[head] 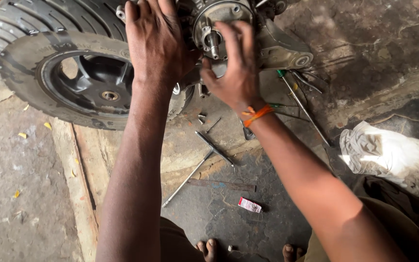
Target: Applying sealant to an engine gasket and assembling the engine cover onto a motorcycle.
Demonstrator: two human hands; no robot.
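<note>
Hub (217, 26), top centre of the frame: round metal housing with a short axle (213, 42) whose long axis points out toward the camera, set just right of the wheel (73, 63). Right hand (236, 73): nearer, fingers (231, 41) spread flat and resting on the hub face just right of the axle, gripping nothing. Left hand (156, 43): fingers together, laid flat on the casing between wheel and hub (T-wrench (204, 162) lies on the floor, lower centre, well apart).
</note>
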